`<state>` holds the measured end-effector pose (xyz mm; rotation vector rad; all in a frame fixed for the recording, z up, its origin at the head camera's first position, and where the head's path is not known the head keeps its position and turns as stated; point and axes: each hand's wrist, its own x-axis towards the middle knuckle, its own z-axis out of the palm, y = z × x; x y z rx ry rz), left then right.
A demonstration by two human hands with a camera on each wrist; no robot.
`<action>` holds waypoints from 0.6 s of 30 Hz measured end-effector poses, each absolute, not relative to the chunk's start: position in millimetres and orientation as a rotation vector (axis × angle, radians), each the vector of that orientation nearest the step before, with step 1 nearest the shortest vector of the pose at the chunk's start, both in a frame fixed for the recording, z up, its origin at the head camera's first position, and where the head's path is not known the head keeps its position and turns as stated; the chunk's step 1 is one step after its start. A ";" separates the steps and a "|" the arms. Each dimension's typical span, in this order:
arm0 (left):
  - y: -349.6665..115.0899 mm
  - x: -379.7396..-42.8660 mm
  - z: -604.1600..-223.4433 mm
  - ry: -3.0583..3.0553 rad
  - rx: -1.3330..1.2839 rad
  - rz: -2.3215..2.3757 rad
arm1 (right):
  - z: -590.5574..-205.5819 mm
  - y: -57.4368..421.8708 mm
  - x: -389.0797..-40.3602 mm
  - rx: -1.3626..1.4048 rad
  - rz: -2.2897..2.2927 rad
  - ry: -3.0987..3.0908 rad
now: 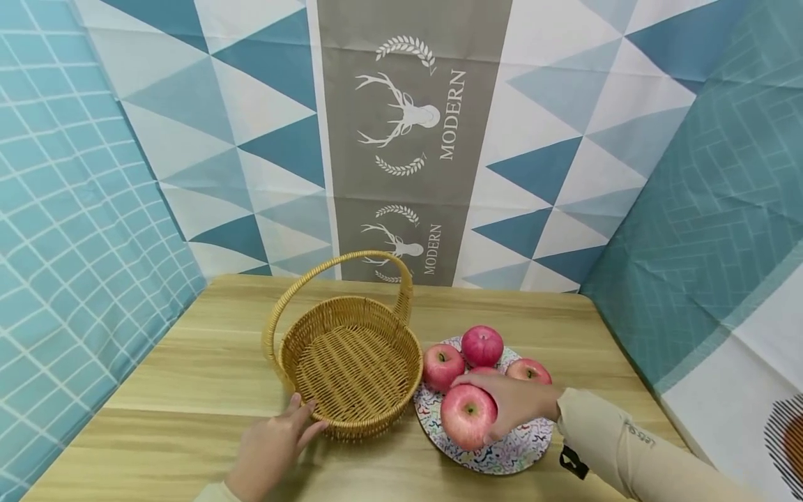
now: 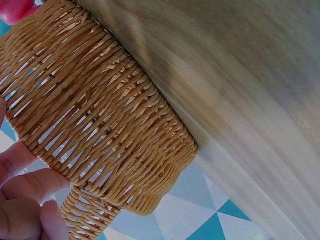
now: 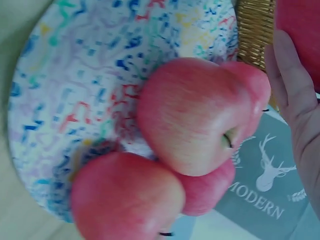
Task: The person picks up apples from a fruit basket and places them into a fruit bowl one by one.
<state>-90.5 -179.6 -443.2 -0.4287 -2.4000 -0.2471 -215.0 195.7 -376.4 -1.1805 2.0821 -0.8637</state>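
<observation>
My right hand (image 1: 519, 401) grips a red apple (image 1: 469, 416) above the patterned round plate (image 1: 495, 460). In the right wrist view, part of that apple (image 3: 302, 37) shows at the upper right edge, beside the fingers (image 3: 295, 82). Several other apples (image 3: 192, 115) sit together on the plate; one is partly hidden behind the hand in the head view. Left of the plate stands a wicker basket (image 1: 351, 362) with a tall handle and no fruit inside. My left hand (image 1: 272, 443) holds its near-left rim, fingertips (image 2: 42, 182) against the weave.
Both basket and plate stand on a wooden table (image 1: 207, 390), almost side by side. The basket's arched handle (image 1: 332, 261) rises at its back left. Behind the table hangs a patterned cloth (image 1: 408, 139), with tiled-print cloth (image 1: 69, 209) along the left side.
</observation>
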 end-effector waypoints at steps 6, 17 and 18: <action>-179.7 -91.2 -445.8 -2.378 -0.422 -0.248 | -385.1 215.5 -209.8 -1.160 -0.857 2.089; -178.5 -91.5 -446.5 -2.356 -0.403 -0.220 | -403.2 255.6 -204.0 -1.132 -1.038 2.111; -178.1 -91.9 -447.0 -2.355 -0.404 -0.216 | -405.4 258.9 -203.1 -1.143 -1.059 2.105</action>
